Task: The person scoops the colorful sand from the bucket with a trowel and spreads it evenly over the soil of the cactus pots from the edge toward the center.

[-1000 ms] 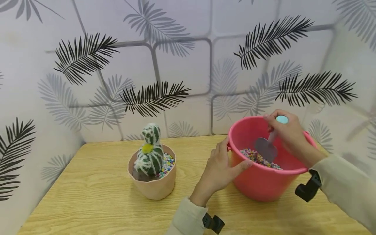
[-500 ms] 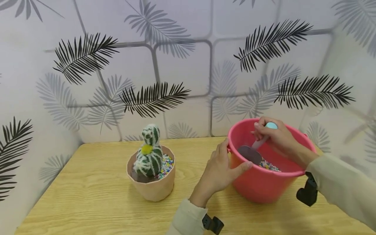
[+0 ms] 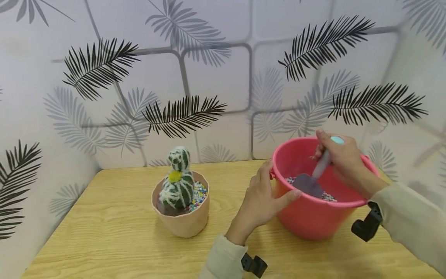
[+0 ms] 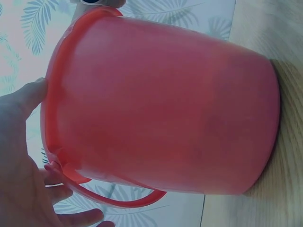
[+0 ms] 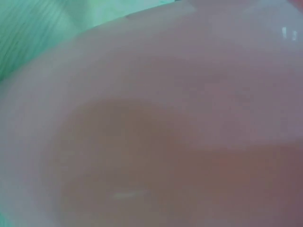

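In the head view, a pink bucket (image 3: 310,221) stands on the right of the table with multicoloured beads (image 3: 328,197) at its bottom. My left hand (image 3: 259,199) rests spread against its near left rim, thumb on the edge. The left wrist view shows the fingers beside the bucket's handle (image 4: 128,202). Inside the bucket's mouth, my right hand (image 3: 343,155) grips the handle of a small trowel (image 3: 308,186), its pale blue end poking out of the fist. The trowel's dark blade lies over the beads and covers some of them. The right wrist view is mostly filled by blurred pink plastic.
Left of the bucket stands a peach pot (image 3: 188,226) with a fuzzy cactus (image 3: 181,190), a yellow flower on it and coloured beads along one side. Both stand on a wooden table (image 3: 115,232) against a leaf-patterned wall (image 3: 223,77).
The trowel went left and tipped toward the near left rim, then came back right over the beads with my right hand. My left hand has kept its place on the rim.
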A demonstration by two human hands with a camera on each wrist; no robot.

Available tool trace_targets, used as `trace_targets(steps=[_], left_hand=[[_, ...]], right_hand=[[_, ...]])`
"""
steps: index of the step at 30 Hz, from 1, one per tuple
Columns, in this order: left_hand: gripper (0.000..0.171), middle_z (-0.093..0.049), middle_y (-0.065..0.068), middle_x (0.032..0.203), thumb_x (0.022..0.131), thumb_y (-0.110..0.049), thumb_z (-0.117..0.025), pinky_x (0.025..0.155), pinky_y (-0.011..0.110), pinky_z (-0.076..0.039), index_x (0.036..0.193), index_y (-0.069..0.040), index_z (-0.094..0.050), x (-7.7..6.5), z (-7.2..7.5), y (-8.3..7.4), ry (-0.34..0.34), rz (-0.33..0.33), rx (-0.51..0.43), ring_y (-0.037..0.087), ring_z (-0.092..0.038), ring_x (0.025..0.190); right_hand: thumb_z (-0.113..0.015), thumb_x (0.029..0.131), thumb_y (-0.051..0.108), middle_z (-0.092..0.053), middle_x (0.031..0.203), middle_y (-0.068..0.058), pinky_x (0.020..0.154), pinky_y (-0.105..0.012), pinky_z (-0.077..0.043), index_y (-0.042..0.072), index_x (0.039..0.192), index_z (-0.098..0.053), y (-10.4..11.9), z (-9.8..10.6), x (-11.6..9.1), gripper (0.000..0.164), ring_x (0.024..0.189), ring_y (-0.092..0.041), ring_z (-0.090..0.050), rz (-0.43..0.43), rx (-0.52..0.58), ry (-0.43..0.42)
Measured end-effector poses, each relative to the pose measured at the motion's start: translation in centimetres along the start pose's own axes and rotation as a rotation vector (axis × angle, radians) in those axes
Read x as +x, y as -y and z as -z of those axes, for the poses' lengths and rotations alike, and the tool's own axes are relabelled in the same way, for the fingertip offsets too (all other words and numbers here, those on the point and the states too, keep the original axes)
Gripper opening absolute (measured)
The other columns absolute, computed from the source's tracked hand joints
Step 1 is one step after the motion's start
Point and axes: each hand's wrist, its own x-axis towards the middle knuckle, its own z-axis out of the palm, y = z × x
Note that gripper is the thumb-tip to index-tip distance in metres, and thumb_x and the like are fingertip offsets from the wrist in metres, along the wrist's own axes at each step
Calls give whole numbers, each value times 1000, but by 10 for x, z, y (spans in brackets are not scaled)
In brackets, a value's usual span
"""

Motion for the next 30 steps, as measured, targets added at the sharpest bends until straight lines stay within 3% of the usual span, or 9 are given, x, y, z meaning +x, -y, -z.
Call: trace_targets(steps=[2,4,7,10,15,18,22,26,30], left_hand=[[89,-46,-1,139,83,-56,-63,96,46,-42,151,-22,-17,0,-1,0,-4,-3,5,20,-43,125],[89,-43,0,143,83,-55,-63,98,48,-41,152,-21,-18,-1,-1,0,-4,1,13,22,-43,126],[88,-44,-1,143,83,-54,-64,99,50,-40,151,-20,-20,-1,-2,1,-1,7,26,21,-44,126],[86,-48,-1,138,83,-54,-64,97,49,-42,150,-21,-21,-1,-2,1,-7,10,14,19,-45,124],[86,-52,-2,131,81,-57,-65,95,46,-43,148,-23,-22,-1,-4,0,-4,30,-23,16,-45,121],[86,-51,-1,132,82,-57,-64,95,47,-42,148,-23,-22,-2,-4,0,-5,28,-11,17,-45,122],[87,-48,-1,137,83,-56,-64,96,49,-41,149,-22,-20,-1,-3,-1,-4,14,21,19,-44,123],[88,-44,0,142,84,-56,-63,99,50,-39,151,-21,-17,0,-1,-3,12,9,37,21,-42,127],[88,-41,1,146,85,-55,-62,100,53,-37,151,-19,-16,1,0,-5,28,12,47,23,-40,131]], right_hand=[[-66,91,27,-56,51,3,61,-18,-52,10,59,-58,-1,3,1,36,47,-12,-58,1,-165,-92],[-67,90,29,-54,50,4,60,-18,-50,11,62,-57,-3,5,1,34,44,-14,-57,-52,-360,-89],[-63,92,32,-53,49,5,60,-21,-50,12,70,-55,-7,7,2,31,44,-17,-57,-149,-627,59],[-60,93,30,-52,49,1,62,-28,-53,11,75,-55,-9,3,2,27,47,-17,-56,-212,-665,223],[-57,95,25,-54,59,2,61,-29,-53,7,75,-56,-8,-5,-3,27,48,-20,-57,-210,-601,424],[-55,96,23,-54,61,1,61,-30,-53,5,76,-54,-7,-7,-5,27,48,-22,-58,-176,-564,474],[-52,98,18,-56,63,2,66,-28,-54,10,76,-55,-5,-7,-6,23,57,-16,-59,-128,-423,438],[-47,100,13,-53,63,2,72,-26,-53,13,73,-55,-3,-6,-6,28,64,-12,-54,-104,-167,375],[-47,101,14,-51,64,2,74,-25,-52,12,70,-55,-3,-6,-5,32,66,-14,-52,-96,-55,340]])
